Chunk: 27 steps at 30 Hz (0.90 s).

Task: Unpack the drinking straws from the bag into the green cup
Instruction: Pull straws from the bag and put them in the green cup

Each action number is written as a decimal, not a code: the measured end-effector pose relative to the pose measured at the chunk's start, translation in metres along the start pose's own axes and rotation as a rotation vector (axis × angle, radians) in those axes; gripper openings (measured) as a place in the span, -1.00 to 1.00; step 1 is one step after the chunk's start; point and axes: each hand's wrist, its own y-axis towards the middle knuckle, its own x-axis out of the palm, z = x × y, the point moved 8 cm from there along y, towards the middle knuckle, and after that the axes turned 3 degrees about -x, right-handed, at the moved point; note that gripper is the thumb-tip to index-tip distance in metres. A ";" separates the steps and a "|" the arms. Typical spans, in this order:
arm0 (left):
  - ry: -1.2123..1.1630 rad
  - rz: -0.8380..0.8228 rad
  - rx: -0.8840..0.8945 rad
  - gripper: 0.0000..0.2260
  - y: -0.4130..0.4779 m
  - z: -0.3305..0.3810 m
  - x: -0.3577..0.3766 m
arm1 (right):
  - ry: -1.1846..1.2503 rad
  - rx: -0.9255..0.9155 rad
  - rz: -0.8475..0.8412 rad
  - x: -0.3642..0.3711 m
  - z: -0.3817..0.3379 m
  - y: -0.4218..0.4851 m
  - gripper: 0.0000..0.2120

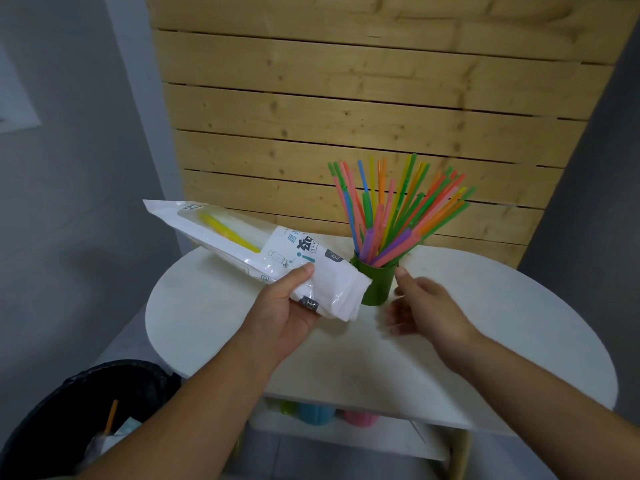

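Note:
A green cup (378, 287) stands on the white table (214, 313), filled with several colourful drinking straws (398, 209) that fan out upward. My left hand (284, 306) grips the white plastic straw bag (242, 240) near its open lower end, which lies just left of the cup. The bag slants up to the left, and a yellow straw (228, 232) shows through its clear window. My right hand (420, 303) hovers just right of the cup, blurred, fingers spread and holding nothing.
A wooden slat wall (363, 91) rises behind the table. A black-lined bin (86, 410) with rubbish stands at the lower left. Green, blue and pink cups (318, 412) sit on a shelf under the tabletop. Grey walls flank both sides.

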 end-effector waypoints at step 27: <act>0.023 0.100 0.028 -0.64 0.008 0.013 -0.019 | 0.513 0.103 -0.189 0.043 -0.001 -0.017 -0.94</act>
